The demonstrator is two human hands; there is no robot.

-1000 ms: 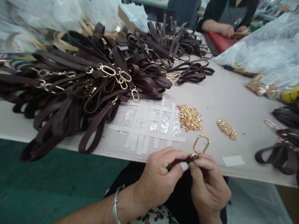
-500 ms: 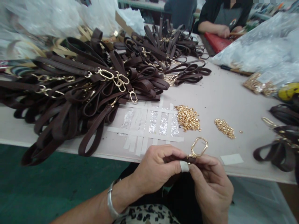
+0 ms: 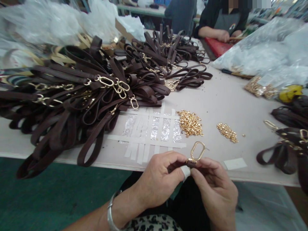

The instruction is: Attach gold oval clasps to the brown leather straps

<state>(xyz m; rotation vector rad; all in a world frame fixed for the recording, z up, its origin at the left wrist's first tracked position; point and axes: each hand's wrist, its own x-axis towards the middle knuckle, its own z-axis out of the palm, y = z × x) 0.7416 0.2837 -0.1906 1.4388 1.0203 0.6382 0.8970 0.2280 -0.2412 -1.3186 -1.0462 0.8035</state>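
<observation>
Between both hands, just off the table's front edge, is the end of a dark brown strap [image 3: 192, 164] with a gold oval clasp [image 3: 198, 151] standing up from it. My left hand [image 3: 163, 179], its thumb wrapped in white tape, pinches the strap from the left. From the right, my right hand [image 3: 215, 189] closes thumb and fingers on the same strap end. Most of the strap is hidden by the hands. Beyond them on the table lie a large heap of small gold rivet parts [image 3: 191, 123] and a smaller heap of gold pieces [image 3: 227, 132].
A big pile of brown straps [image 3: 96, 86] with gold clasps covers the left of the table [image 3: 231, 99]. More straps [image 3: 286, 154] lie at the right edge. Plastic bags [image 3: 267, 45] stand at the back right. A co-worker's hands [image 3: 223, 35] are at work beyond, over something red.
The whole view has shifted slightly. The clasp has turned a little and stands more upright, and more of the strap end shows. Both hands keep their pinch.
</observation>
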